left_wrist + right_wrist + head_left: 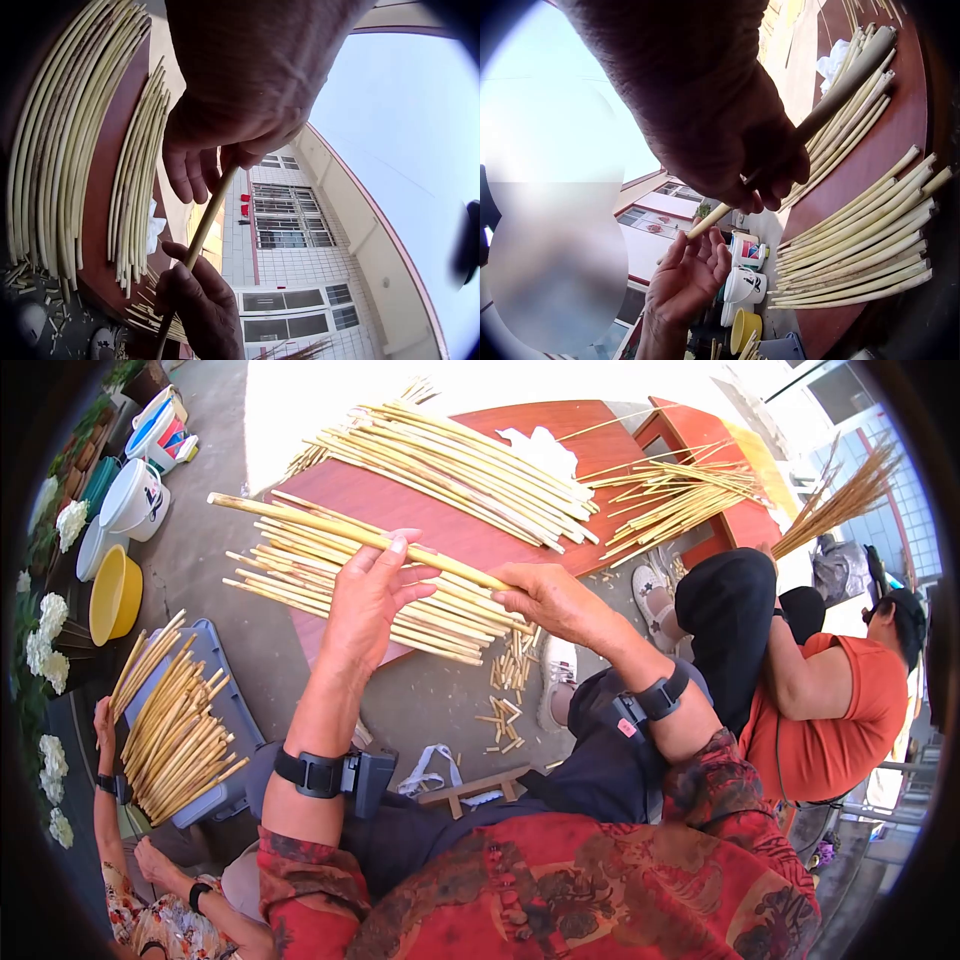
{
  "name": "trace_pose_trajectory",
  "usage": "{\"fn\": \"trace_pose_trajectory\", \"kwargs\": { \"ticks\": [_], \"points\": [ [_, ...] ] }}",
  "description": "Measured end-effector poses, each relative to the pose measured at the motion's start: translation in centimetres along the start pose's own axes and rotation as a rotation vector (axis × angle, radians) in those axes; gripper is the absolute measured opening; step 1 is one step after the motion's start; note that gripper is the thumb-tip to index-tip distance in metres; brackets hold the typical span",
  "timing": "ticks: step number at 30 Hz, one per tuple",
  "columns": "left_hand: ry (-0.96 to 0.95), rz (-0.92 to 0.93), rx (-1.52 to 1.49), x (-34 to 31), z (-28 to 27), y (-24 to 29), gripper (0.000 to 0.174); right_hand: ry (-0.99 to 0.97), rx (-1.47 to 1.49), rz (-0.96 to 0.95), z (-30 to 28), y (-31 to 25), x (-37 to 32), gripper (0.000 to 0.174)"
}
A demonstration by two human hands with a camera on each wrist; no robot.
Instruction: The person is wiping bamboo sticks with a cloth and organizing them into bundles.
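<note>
Crate: a blue-grey crate (232,700) is seen at the lower left of the head view, filled with a heap of stalks (180,740) laid lengthwise; another person's hand is laid on the near end of that heap.
Basin: a yellow basin (113,595) is set at the left edge of the head view, above the crate.
Buckets: two white buckets (135,500) are placed at the upper left, above the basin; what is in them cannot be told.
Worktop: a red-brown worktop (420,510) fills the upper middle of the head view, and rows of stalks (470,465) are spread across it beside a white cloth (540,450).
Ground: short cut pieces (508,695) are scattered on the ground in the middle of the view, just below the worktop's near edge.
Held thing: a single pale stalk (300,522) is held in the air over the near rows, slanting from the upper left down to the centre of the head view.
Left hand: the left hand (368,605) is kept nearly flat, its fingers almost straight and laid against the stalk, with the thumb under it.
Right hand: the right hand (545,600) is closed round the stalk's lower end, fingers curled over it.
</note>
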State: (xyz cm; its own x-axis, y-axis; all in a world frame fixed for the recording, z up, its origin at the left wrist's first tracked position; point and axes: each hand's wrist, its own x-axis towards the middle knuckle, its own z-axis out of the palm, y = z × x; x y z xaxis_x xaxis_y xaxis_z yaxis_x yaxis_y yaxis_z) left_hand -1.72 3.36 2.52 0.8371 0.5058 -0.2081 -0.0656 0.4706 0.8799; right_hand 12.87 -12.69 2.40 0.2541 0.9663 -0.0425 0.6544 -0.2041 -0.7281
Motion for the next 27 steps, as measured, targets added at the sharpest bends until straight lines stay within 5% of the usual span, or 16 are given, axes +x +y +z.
{"fn": "trace_pose_trajectory", "kwargs": {
  "ticks": [3, 9, 11, 14, 20, 27],
  "points": [
    [-0.043, 0.006, 0.197, -0.5, 0.4, -0.2, 0.030, -0.101, 0.219, 0.185, -0.4, -0.6, -0.7, 0.023],
    [-0.138, 0.240, 0.771, -0.5, 0.9, -1.8, 0.036, -0.103, 0.185, 0.224, 0.0, -0.7, -1.0, 0.023],
    [-0.131, 0.516, 1.376, -0.9, 0.8, -2.2, 0.041, -0.086, 0.204, 0.241, 0.2, -0.8, -0.9, 0.023],
    [-0.105, 0.646, 1.578, -1.7, 0.8, -3.3, 0.036, -0.009, 0.117, 0.197, 0.4, -0.9, -0.6, 0.022],
    [-0.323, 0.787, 1.605, -3.3, 1.0, -1.8, 0.016, 0.078, -0.004, 0.172, 0.9, 0.1, 0.2, 0.021],
    [-0.543, 0.724, 1.470, -7.2, 5.6, 2.6, 0.008, 0.084, -0.243, 0.070, 1.9, 0.1, 0.7, 0.021]
  ]
}}
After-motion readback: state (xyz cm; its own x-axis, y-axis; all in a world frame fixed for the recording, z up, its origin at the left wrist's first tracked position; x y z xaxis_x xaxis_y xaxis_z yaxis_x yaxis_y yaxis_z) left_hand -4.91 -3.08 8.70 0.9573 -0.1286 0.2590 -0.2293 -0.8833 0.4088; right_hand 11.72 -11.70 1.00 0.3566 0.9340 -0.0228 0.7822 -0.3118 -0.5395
